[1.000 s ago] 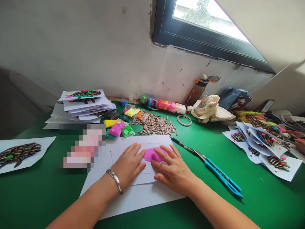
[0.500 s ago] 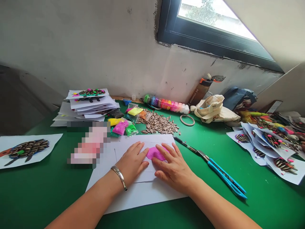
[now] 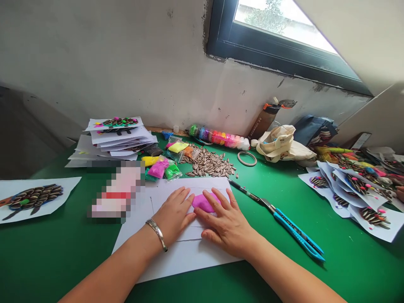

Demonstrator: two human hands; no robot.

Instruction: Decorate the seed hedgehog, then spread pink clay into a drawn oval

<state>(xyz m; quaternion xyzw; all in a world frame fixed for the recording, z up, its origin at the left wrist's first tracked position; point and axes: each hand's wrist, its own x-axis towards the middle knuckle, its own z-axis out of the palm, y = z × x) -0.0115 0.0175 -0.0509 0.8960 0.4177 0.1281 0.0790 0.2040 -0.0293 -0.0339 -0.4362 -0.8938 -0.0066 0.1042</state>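
Observation:
A flattened piece of magenta modelling clay lies on white paper in front of me. My right hand rests over the clay's right side, fingers spread, covering part of it. Against the clay's left edge, my left hand lies on the paper with its fingers stretched out; a silver bracelet circles that wrist. Neither hand grips anything. Thin drawn lines show on the paper around the hands. To the right lie a black pen and a blue utility knife.
Behind the paper are sunflower seeds, bagged clay and a tape ring. Seed pictures are stacked at back left and right; another picture lies left. A bottle and cloth bag stand along the wall.
My right hand has shifted slightly left over the clay, while my left hand stays nearly in place. The whole view has drifted a little.

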